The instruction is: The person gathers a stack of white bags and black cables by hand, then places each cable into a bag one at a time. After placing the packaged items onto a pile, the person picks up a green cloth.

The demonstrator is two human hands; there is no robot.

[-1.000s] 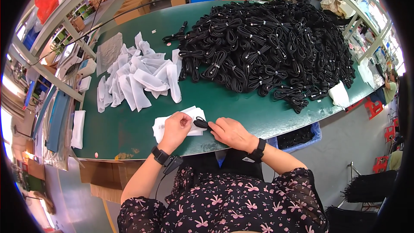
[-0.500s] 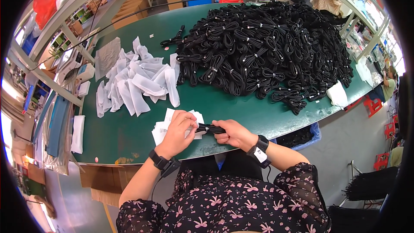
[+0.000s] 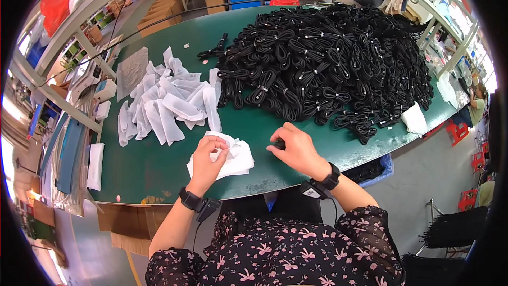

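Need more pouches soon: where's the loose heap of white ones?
In the head view, the white pouches lie on the green table, left of the black cable pile.

left hand: palm down, fingers curled, pinching | right hand: palm down, fingers closed

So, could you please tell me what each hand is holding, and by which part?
The left hand pinches the top white bag at its upper edge. The right hand covers a small black cable bundle; where it grips cannot be told.
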